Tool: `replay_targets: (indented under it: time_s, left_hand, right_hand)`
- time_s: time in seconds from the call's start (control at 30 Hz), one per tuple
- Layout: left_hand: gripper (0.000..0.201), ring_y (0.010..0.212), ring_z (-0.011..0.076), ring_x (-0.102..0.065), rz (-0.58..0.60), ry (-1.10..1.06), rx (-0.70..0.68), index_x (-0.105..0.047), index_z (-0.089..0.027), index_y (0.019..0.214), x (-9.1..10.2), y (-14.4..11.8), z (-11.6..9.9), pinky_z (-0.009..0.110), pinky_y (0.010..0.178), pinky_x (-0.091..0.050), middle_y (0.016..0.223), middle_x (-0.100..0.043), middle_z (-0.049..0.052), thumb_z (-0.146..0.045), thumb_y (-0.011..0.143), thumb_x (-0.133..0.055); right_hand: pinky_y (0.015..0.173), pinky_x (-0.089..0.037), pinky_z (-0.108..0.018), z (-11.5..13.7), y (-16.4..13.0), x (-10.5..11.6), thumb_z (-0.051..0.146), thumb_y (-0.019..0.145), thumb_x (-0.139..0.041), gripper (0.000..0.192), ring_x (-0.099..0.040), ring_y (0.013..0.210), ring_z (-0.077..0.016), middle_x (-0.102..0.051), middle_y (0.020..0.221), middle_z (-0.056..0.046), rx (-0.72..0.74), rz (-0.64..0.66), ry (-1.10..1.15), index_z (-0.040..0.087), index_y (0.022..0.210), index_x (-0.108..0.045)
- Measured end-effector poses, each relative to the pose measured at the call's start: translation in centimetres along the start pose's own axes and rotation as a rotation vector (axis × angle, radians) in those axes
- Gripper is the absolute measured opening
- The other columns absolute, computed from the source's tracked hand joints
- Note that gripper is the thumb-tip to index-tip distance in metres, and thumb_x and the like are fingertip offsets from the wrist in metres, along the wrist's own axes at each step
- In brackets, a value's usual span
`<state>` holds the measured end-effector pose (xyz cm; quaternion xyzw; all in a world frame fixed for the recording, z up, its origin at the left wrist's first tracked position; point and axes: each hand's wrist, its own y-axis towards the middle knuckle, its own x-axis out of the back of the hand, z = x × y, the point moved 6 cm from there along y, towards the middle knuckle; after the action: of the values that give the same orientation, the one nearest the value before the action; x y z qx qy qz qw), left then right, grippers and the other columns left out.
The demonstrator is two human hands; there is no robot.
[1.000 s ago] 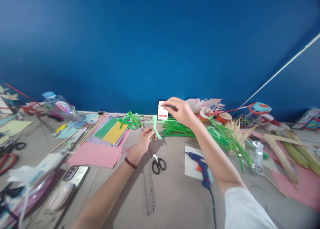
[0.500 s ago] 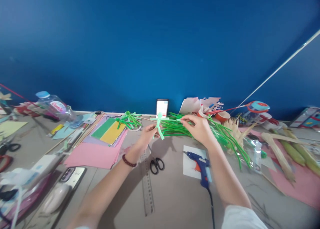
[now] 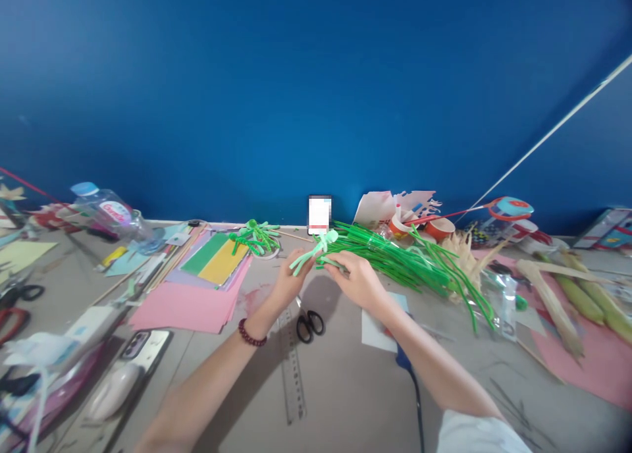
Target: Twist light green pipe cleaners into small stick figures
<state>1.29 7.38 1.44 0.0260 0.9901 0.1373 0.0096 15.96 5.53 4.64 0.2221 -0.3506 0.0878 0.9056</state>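
A light green pipe-cleaner figure (image 3: 323,244) with bent strands is held up over the middle of the table. My left hand (image 3: 291,272) is closed around its lower left part; some fingertips are hidden. My right hand (image 3: 356,276) pinches a light green strand at the figure's lower right. Behind the right hand lies a bundle of darker green pipe cleaners (image 3: 395,261). Below the hands are black-handled scissors (image 3: 310,326) and a clear ruler (image 3: 292,374). My right forearm covers most of a blue glue gun (image 3: 403,358) on white paper.
Green pipe-cleaner pieces (image 3: 257,237) and stacked coloured sheets (image 3: 187,305) lie to the left. A propped phone (image 3: 318,214) stands against the blue wall. Farther left are a plastic bottle (image 3: 111,209) and another phone (image 3: 148,347). Paper cups (image 3: 438,228) and corn husks (image 3: 553,308) are at right.
My right hand has moved left and inward, close to my left hand. The pipe-cleaner figure has turned and tilted, and its strand no longer stretches out to the right.
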Motion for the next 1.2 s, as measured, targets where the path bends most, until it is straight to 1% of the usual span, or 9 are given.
replay_targets:
  time_s: [0.23,0.33,0.57,0.67,0.77,0.87,0.93,1.07,1.2]
  left_hand:
    - [0.019,0.086,0.0204,-0.059,0.024,0.116,-0.073,-0.07,-0.017,0.089,-0.2,-0.1,0.7,0.032,0.078,-0.045,0.088,-0.067,0.008,-0.031,0.082,-0.059]
    - [0.022,0.082,0.0184,-0.058,0.034,0.264,-0.235,-0.069,-0.02,0.1,-0.1,-0.3,0.2,0.032,0.078,-0.045,0.087,-0.066,0.007,-0.023,0.085,-0.053]
    - [0.056,0.083,0.0165,-0.051,-0.034,0.832,-0.676,-0.043,-0.027,0.136,-0.7,-1.8,-1.2,0.028,0.07,-0.044,0.092,-0.053,0.008,-0.003,0.086,-0.035]
    - [0.06,0.087,0.0185,-0.052,-0.061,0.979,-0.734,-0.03,-0.028,0.143,-1.5,-2.4,-1.2,0.031,0.076,-0.045,0.098,-0.053,0.01,-0.005,0.088,-0.036]
    - [0.059,0.096,0.0205,-0.052,-0.029,0.914,-0.736,-0.025,-0.026,0.145,-2.1,-2.7,-1.4,0.034,0.082,-0.045,0.104,-0.052,0.013,-0.008,0.09,-0.035]
    - [0.053,0.099,0.0193,-0.053,0.077,0.637,-0.64,-0.035,-0.025,0.141,-2.4,-2.6,-2.0,0.034,0.085,-0.046,0.106,-0.053,0.012,-0.01,0.09,-0.035]
    - [0.048,0.097,0.0185,-0.055,0.137,0.41,-0.463,-0.043,-0.023,0.135,-2.2,-2.1,-2.0,0.033,0.085,-0.047,0.107,-0.056,0.012,-0.013,0.089,-0.04]
    - [0.033,0.087,0.0182,-0.059,0.097,0.025,-0.043,-0.063,-0.019,0.113,-1.5,-1.3,-1.3,0.03,0.077,-0.048,0.099,-0.065,0.009,-0.021,0.08,-0.058]
    - [0.021,0.069,0.0135,-0.056,0.072,-0.176,0.182,-0.07,-0.017,0.087,-1.6,-1.1,-0.7,0.026,0.066,-0.046,0.082,-0.067,0.005,-0.031,0.071,-0.07]
  right_hand:
    - [0.067,-0.045,-0.025,0.4,-0.1,-0.2,0.028,0.091,-0.046,0.026,-0.059,0.081,-0.0174,-0.066,0.086,-0.005,0.045,0.033,0.073,0.024,0.106,-0.067]
    - [0.07,-0.044,-0.026,0.1,0.0,-0.4,0.032,0.091,-0.046,0.026,-0.059,0.081,-0.0176,-0.066,0.087,-0.005,0.023,0.033,0.077,0.024,0.102,-0.068]
    - [0.055,-0.036,-0.023,-0.6,0.0,-0.3,0.042,0.084,-0.054,0.027,-0.048,0.06,-0.0131,-0.057,0.066,-0.001,-0.108,-0.028,0.08,0.019,0.079,-0.068]
    - [0.052,-0.031,-0.022,-0.6,0.0,-0.3,0.043,0.08,-0.057,0.029,-0.04,0.055,-0.0102,-0.048,0.059,0.002,-0.156,-0.021,0.145,0.017,0.07,-0.064]
    - [0.05,-0.027,-0.022,-0.7,0.1,-0.3,0.042,0.077,-0.06,0.028,-0.035,0.054,-0.0088,-0.044,0.059,0.004,-0.185,-0.014,0.211,0.016,0.067,-0.06]
    - [0.05,-0.026,-0.022,-1.0,0.3,-0.2,0.038,0.077,-0.059,0.025,-0.035,0.055,-0.0091,-0.044,0.058,0.004,-0.181,-0.003,0.237,0.016,0.064,-0.059]
    - [0.052,-0.03,-0.022,-1.4,0.4,-0.1,0.034,0.078,-0.057,0.022,-0.04,0.057,-0.01,-0.049,0.059,0.003,-0.191,-0.003,0.252,0.016,0.066,-0.061]
    - [0.06,-0.037,-0.022,-1.4,0.5,0.0,0.026,0.079,-0.051,0.018,-0.051,0.063,-0.0124,-0.059,0.066,0.002,-0.184,-0.001,0.261,0.017,0.07,-0.063]
    - [0.057,-0.037,-0.022,-0.8,0.3,-0.1,0.02,0.08,-0.045,0.02,-0.052,0.06,-0.0126,-0.061,0.064,0.001,-0.14,0.022,0.15,0.018,0.073,-0.063]
